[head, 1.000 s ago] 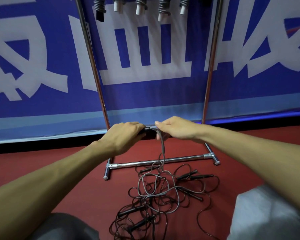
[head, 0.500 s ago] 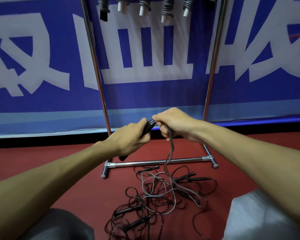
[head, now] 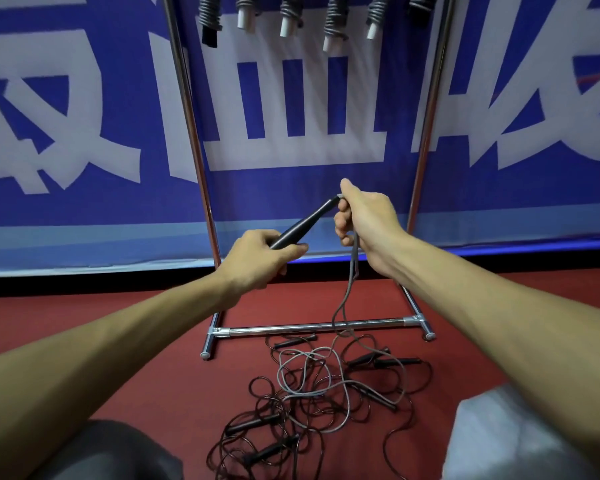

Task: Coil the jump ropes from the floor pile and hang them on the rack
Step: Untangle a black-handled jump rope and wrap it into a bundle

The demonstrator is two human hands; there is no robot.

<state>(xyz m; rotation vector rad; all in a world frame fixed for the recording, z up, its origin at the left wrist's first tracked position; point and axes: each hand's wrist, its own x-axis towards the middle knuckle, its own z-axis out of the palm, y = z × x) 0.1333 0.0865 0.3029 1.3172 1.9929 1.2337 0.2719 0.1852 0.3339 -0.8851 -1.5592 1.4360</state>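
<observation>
My left hand (head: 262, 256) grips the lower end of a black jump-rope handle (head: 305, 221) that points up and to the right. My right hand (head: 364, 220) holds the handle's tip and the grey cord (head: 347, 296) coming out of it. That cord hangs down to a tangled pile of ropes (head: 312, 400) on the red floor, with several black handles among them. The chrome rack (head: 319, 328) stands just behind the pile. Several coiled ropes (head: 335, 20) hang from its top, cut off by the upper edge of the view.
A blue banner with large white characters (head: 84, 126) covers the wall behind the rack. My knees (head: 499, 441) show at the bottom left and bottom right. The rack's two feet (head: 418, 313) run forward along the red floor.
Both hands have risen from just above the rack's base bar. The handle has tilted up to the right, and my right hand has drawn the grey cord higher out of the pile.
</observation>
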